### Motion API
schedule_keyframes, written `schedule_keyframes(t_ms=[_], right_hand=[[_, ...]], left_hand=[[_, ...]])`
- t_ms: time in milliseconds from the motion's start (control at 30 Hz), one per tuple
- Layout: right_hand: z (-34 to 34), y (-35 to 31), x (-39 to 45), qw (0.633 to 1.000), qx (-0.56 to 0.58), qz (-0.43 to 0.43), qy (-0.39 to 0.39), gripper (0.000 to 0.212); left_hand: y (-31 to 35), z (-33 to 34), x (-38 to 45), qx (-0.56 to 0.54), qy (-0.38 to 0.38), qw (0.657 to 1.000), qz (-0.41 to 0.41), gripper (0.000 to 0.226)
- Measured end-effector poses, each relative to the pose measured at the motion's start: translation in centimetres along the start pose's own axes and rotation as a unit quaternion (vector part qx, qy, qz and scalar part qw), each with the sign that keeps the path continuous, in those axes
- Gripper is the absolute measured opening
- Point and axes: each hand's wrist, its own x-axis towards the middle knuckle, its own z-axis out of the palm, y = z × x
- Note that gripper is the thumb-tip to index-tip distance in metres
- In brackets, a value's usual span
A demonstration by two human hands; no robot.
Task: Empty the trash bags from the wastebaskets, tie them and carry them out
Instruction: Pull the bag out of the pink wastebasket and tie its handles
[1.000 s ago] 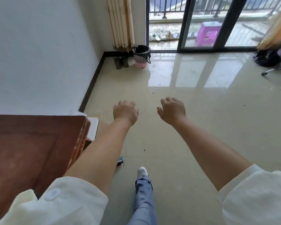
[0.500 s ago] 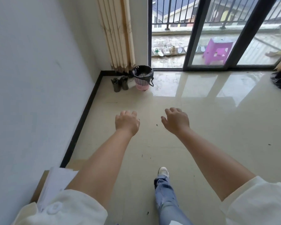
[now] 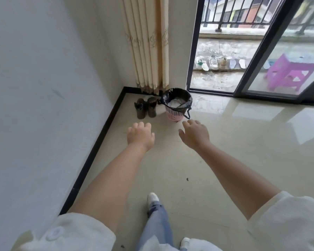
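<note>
Wastebasket (image 3: 177, 107) with black trash bag (image 3: 186, 97) sits upright ahead, just beyond right hand (image 3: 195, 134), which is nearer. Left hand (image 3: 140, 135) offset left. Both hands loose, empty.

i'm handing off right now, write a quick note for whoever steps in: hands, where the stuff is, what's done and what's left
Left hand: open, holds nothing, reaching forward.
Right hand: open, holds nothing, fingers close to the wastebasket in the view.
Pink wastebasket: on the floor in the corner by the curtain, beside a pair of dark boots. Black trash bag sits in it, untied, something white inside.
Done: nothing yet.
Left: lift the bag out, tie it, carry it out.
</note>
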Motion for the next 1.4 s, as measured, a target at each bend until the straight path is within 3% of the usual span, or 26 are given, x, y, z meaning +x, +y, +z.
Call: schedule_keyframes(t_ms=[133,333,767,967,1200,1300,1400], right_hand=[[0.3,0.4,11.9,1.0,-0.001,-0.005,0.005,0.041],[0.4,1.8,28.7,0.997,0.027,0.077,0.0,0.034],[4.8,9.3,50.7,0.964,0.074,0.238,-0.099,0.038],[10.4,9.8,56.0,0.932,0.115,0.309,-0.149,0.037],[21.1,11.2,61.3,0.906,0.131,0.369,-0.163,0.038],[27.7,12.2,64.3,0.912,0.147,0.355,-0.143,0.037],[34.6,14.1,66.9,0.954,0.137,0.257,-0.07,0.038]], left_hand=[[-1.2,-0.4,12.1,0.0,-0.014,1.0,0.003,0.041],[-2.9,-2.6,30.6,0.012,-0.024,0.999,0.045,0.04],[1.0,-0.3,59.8,0.053,-0.12,0.979,0.154,0.039],[0.9,5.0,68.3,0.098,-0.178,0.96,0.193,0.036],[0.9,16.5,76.3,0.124,-0.208,0.936,0.253,0.036],[1.2,22.9,79.0,0.122,-0.185,0.934,0.279,0.035],[1.9,29.7,81.3,0.063,-0.133,0.917,0.37,0.04]])
